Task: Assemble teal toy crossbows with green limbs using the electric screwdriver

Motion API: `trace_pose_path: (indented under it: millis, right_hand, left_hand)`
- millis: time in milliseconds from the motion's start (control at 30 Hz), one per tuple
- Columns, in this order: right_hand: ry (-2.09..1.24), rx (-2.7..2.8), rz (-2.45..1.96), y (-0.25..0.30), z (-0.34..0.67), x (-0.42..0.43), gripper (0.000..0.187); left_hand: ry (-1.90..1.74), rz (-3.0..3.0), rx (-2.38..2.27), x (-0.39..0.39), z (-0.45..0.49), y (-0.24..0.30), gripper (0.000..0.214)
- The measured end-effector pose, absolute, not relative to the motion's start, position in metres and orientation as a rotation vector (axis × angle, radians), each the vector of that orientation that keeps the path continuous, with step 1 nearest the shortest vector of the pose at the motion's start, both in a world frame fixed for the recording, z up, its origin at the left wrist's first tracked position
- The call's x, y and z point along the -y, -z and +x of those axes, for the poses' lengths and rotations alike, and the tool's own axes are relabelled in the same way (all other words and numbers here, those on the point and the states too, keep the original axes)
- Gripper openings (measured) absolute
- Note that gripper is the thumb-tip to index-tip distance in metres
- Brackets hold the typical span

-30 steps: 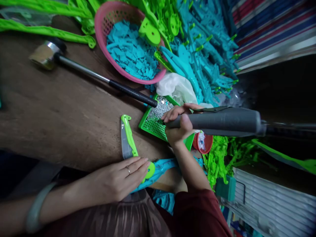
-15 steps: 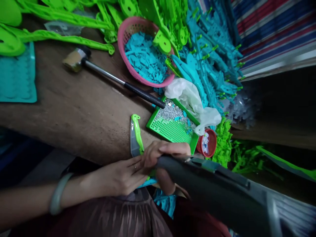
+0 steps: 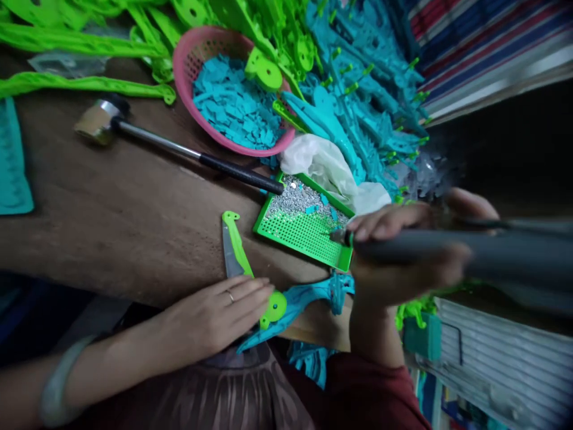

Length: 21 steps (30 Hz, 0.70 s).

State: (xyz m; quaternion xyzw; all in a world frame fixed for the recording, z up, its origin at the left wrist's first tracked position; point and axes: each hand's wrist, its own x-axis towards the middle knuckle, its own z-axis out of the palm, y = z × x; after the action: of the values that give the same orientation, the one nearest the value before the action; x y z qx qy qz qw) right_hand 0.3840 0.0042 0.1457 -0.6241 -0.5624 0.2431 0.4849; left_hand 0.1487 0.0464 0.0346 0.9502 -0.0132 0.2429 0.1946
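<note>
My left hand [image 3: 215, 316] lies flat, fingers together, pressing on a green and teal plastic toy knife [image 3: 237, 251] at the wooden table's near edge. The knife's grey blade and green spine stick out past my fingers; its green disc [image 3: 276, 306] and teal handle [image 3: 308, 295] show to the right. My right hand [image 3: 403, 257] is wrapped round a grey electric screwdriver [image 3: 447, 248]. Its tip hovers over the right corner of a green perforated tray [image 3: 298, 233] that holds small silver screws [image 3: 295, 200].
A pink basket [image 3: 188, 48] of small teal pieces stands behind the tray, with a hammer [image 3: 179, 146] lying to its left. Heaps of green and teal plastic parts [image 3: 358, 89] fill the back. A white plastic bag [image 3: 322, 164] sits by the tray. A teal mat [image 3: 13, 161] is at far left.
My right hand has swung the screwdriver from beside my left hand on the knife back up and right to the screw tray. My left hand stays on the knife.
</note>
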Motion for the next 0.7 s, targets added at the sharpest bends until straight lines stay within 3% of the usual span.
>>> trace_pose_path:
  millis: [133,367,567,700]
  right_hand:
    - [-0.570,1.138,-1.476,-0.157,0.395,0.000,0.041]
    - [-0.682,0.746,-1.327,-0.183,0.412,0.034,0.071]
    - [-0.775,0.716,-1.198,-0.185,0.400,0.031,0.068]
    - [-0.789,0.820,-1.259,-0.164,0.351,0.019,0.081]
  left_hand:
    - [-0.565,2.619,-0.189,-0.072,0.147,-0.040,0.036]
    - [-0.429,2.571,-0.151,-0.092,0.153,-0.039,0.044]
    - [-0.468,2.502,-0.135,-0.096,0.154,-0.031,0.043]
    - [-0.452,2.472,-0.149,-0.096,0.155,-0.031,0.046]
